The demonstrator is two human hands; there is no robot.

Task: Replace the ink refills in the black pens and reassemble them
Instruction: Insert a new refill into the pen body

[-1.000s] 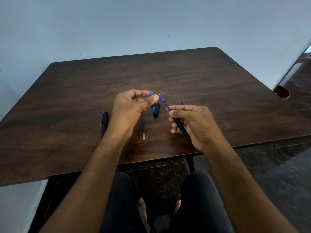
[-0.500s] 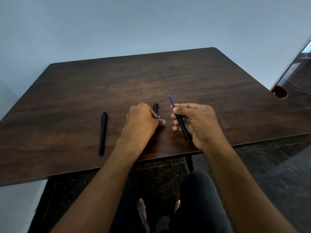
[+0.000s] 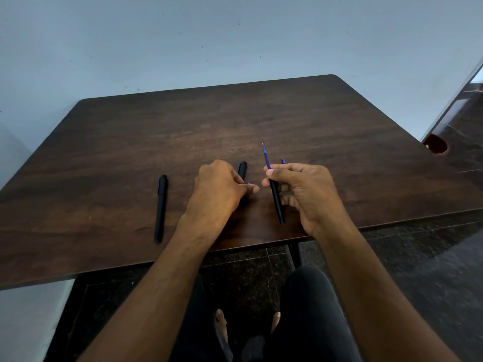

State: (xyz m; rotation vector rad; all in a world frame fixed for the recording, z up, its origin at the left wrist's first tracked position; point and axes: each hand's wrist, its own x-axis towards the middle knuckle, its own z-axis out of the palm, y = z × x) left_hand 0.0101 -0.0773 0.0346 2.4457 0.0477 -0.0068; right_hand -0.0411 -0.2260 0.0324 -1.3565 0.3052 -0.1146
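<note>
My right hand [image 3: 305, 194] grips a black pen barrel [image 3: 277, 202] just above the table, with a blue refill [image 3: 266, 158] sticking out of its far end. A second blue refill tip [image 3: 282, 160] peeks out behind that hand; I cannot tell if it is held. My left hand [image 3: 219, 189] rests on the table with curled fingers, and a small blue piece [image 3: 248, 183] shows between thumb and fingers. Just behind it lies a black pen cap [image 3: 242, 169]. A whole black pen [image 3: 160, 207] lies to the left.
The dark wooden table [image 3: 261, 113] stands against a pale wall, and its near edge runs under my forearms. A reddish round object [image 3: 436, 143] sits on the dark floor beyond the right edge. My legs are under the table.
My left hand came down from above the table and moved right, now resting on the surface and covering the loose refill that lay there. My right hand kept hold of the barrel, barely shifting.
</note>
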